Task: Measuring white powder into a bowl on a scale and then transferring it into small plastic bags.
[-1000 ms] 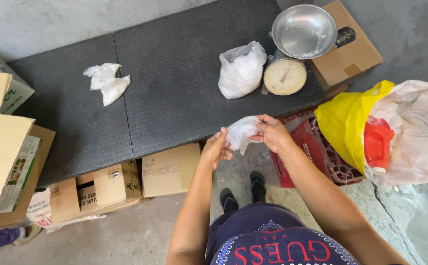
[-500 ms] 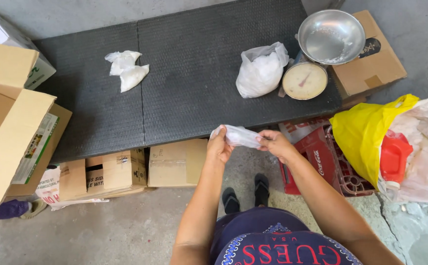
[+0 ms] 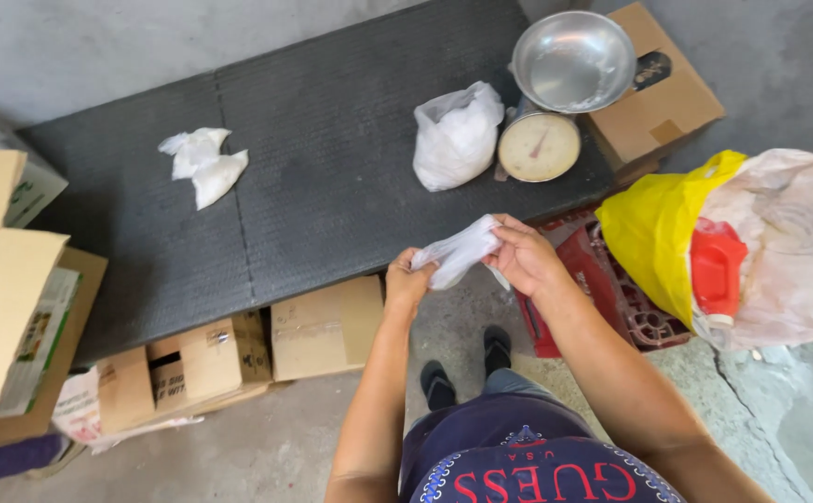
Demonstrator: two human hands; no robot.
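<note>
Head view is showing you holding a thin, crumpled white plastic bag (image 3: 460,251) stretched between both hands, just off the near edge of the dark grey textured platform (image 3: 332,158). Your left hand (image 3: 408,282) is pinching the bag's lower end, and your right hand (image 3: 525,258) is gripping its upper end, fingers curled around the film. The bag is hanging in the air, touching nothing but your fingers.

On the platform beyond, a filled white plastic bag (image 3: 456,133) is sitting just beside a round dial scale (image 3: 540,146) carrying a shiny metal bowl (image 3: 573,61). Two small white packets (image 3: 203,165) are lying well apart to the left. A brown cardboard box (image 3: 663,93) is standing behind the scale. To your right, a large sack with a yellow liner (image 3: 667,224) is holding a red scoop (image 3: 717,270). Cardboard boxes (image 3: 323,326) are resting on the grey concrete floor (image 3: 239,447) under the platform.
</note>
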